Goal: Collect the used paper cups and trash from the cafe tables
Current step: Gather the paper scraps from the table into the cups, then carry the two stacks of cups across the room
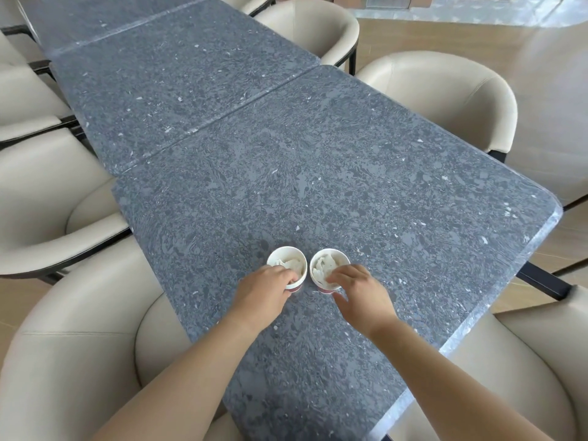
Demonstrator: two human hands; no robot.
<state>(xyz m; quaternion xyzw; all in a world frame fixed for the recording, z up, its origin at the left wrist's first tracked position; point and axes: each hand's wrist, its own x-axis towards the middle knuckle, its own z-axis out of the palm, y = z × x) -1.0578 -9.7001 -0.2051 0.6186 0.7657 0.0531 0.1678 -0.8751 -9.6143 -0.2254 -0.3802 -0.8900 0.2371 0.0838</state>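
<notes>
Two white paper cups with red bases stand side by side on the grey speckled table point(318, 186). Crumpled white tissue fills both. My left hand point(264, 291) grips the near rim of the left cup point(286, 265), its fingers curled over the edge. My right hand point(359, 292) holds the near side of the right cup point(327, 265), fingertips over the rim and thumb spread below toward the cup's base.
Cream armchairs surround the table: one at near left point(79, 345), one at near right point(509, 361), one at far right point(445, 100), and more along the left side. A second grey table point(175, 81) adjoins beyond. Wooden floor shows at the right.
</notes>
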